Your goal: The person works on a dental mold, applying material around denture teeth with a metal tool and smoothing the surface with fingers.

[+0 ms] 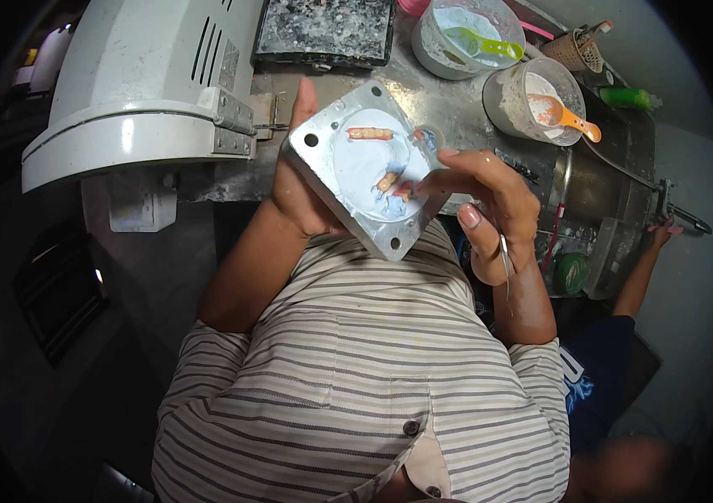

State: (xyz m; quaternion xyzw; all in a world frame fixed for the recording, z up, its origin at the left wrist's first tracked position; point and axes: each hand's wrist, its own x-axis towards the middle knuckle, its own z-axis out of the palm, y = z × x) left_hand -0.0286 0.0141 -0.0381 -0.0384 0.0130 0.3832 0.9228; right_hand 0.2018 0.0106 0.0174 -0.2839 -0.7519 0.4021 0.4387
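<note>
My left hand (pixel 291 201) cradles a square metal dental flask (pixel 316 174) with round corner holes, its thumb up along the far left side. White plaster (pixel 356 168) fills the flask's round well. A row of false teeth in pink wax (pixel 370 133) lies in its upper part. Two smaller tooth pieces, one of them a yellowish tooth group (pixel 387 181), sit lower down amid bluish plaster. Over the flask's right edge, my right hand (pixel 503 201) reaches in with bent fingers, a fingertip at the lower teeth. A thin metal tool (pixel 505 256) is tucked in that hand, its far end hidden.
Behind the flask stand a plaster bowl with a green scoop (pixel 490 46) and a tub with an orange scoop (pixel 562 116). A white machine housing (pixel 142 92) is at left, beside a speckled dark plate (pixel 323 29). Another person's arm (pixel 645 268) reaches in at right.
</note>
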